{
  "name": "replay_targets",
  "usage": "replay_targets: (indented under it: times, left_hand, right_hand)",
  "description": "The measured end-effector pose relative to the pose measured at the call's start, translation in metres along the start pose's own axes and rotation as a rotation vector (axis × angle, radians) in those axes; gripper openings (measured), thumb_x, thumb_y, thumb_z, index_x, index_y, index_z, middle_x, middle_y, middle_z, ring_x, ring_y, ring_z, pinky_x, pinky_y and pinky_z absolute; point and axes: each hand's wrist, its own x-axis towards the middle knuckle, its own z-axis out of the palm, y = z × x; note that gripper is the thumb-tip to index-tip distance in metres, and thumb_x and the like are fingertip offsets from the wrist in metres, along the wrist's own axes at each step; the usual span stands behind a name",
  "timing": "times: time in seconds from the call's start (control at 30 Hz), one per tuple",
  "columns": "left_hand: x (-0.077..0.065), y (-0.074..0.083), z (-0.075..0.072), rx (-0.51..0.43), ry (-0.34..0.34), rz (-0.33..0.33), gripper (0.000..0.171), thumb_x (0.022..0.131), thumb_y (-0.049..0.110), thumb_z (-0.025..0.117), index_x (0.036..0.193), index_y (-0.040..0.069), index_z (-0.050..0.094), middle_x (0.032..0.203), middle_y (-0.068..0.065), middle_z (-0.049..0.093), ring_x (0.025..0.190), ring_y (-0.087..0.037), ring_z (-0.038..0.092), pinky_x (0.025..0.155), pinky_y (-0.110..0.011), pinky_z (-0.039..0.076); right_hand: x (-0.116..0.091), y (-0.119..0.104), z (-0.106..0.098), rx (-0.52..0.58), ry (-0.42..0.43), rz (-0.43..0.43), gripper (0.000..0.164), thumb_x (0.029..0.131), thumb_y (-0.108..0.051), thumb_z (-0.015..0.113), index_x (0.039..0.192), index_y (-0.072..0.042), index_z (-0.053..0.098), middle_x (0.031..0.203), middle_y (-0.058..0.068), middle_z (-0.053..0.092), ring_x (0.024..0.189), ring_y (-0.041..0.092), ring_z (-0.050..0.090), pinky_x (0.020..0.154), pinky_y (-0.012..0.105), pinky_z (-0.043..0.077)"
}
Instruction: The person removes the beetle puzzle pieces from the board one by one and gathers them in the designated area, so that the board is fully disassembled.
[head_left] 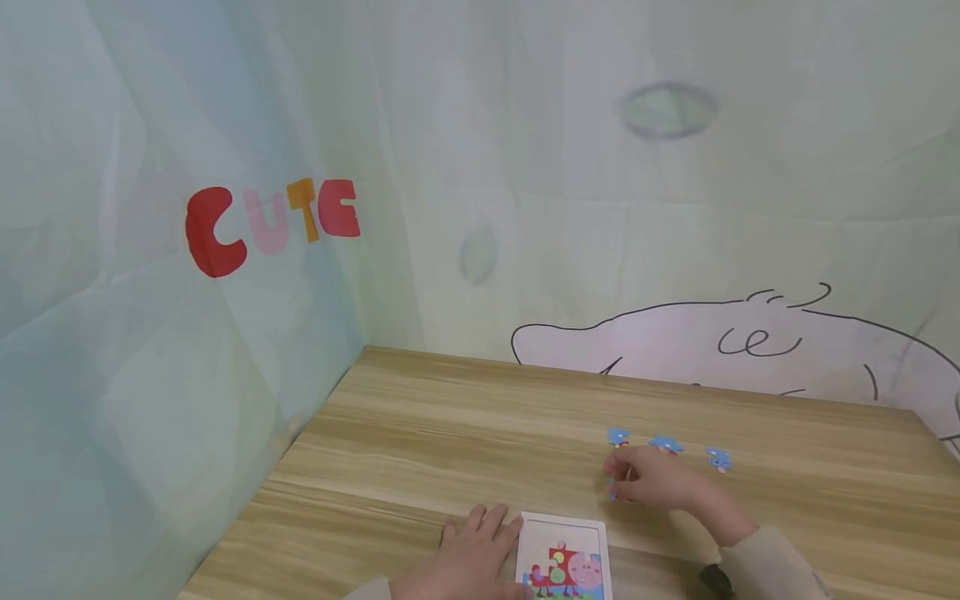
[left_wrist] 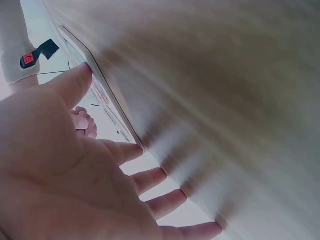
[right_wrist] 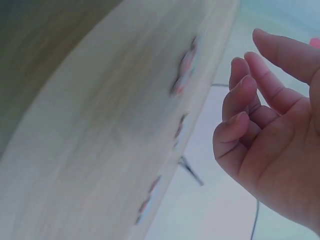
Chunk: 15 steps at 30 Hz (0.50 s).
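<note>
A white-rimmed puzzle tray [head_left: 564, 521] lies at the table's front, with joined pieces showing a pink cartoon pig. Beside its left edge, my left hand [head_left: 474, 550] rests with fingers spread, fingertips down on the tabletop. In the left wrist view the thumb [left_wrist: 80, 82] touches the tray's edge. My right hand [head_left: 651, 477] hovers over the loose pieces behind the tray, fingers loosely bent and nothing between them. Close by lie blue puzzle pieces [head_left: 666, 443], another piece [head_left: 618, 436] and one farther right [head_left: 718, 459]. A further piece [head_left: 621, 492] is partly hidden beneath the right hand.
The wood-grain table [head_left: 420, 433] meets a pale cloth backdrop [head_left: 480, 125] at its back and left. Coloured letters [head_left: 216, 232] hang on the left cloth. A dark object [head_left: 717, 580] shows by the right sleeve.
</note>
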Motion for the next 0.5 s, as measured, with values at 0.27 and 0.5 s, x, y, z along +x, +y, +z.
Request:
replay_targets:
  times: [0.27, 0.5]
  left_hand:
    - [-0.001, 0.000, 0.000, 0.010, 0.012, 0.000, 0.086, 0.082, 0.065, 0.060, 0.146, 0.012, 0.041, 0.151, -0.015, 0.037, 0.137, -0.041, 0.033, 0.095, -0.071, 0.031]
    - [-0.001, -0.001, 0.000, -0.018, 0.013, -0.017, 0.086, 0.081, 0.066, 0.061, 0.147, 0.014, 0.040, 0.152, -0.014, 0.036, 0.138, -0.042, 0.032, 0.097, -0.071, 0.029]
  right_hand:
    - [0.005, -0.019, 0.014, 0.018, -0.044, -0.112, 0.012, 0.087, -0.016, 0.069, 0.097, -0.011, 0.065, 0.080, -0.010, 0.057, 0.069, 0.002, 0.050, 0.061, 0.023, 0.044]
    - [0.007, -0.033, 0.026, 0.097, -0.135, -0.145, 0.016, 0.088, -0.020, 0.070, 0.099, -0.011, 0.065, 0.081, -0.012, 0.056, 0.074, 0.001, 0.051, 0.065, 0.022, 0.046]
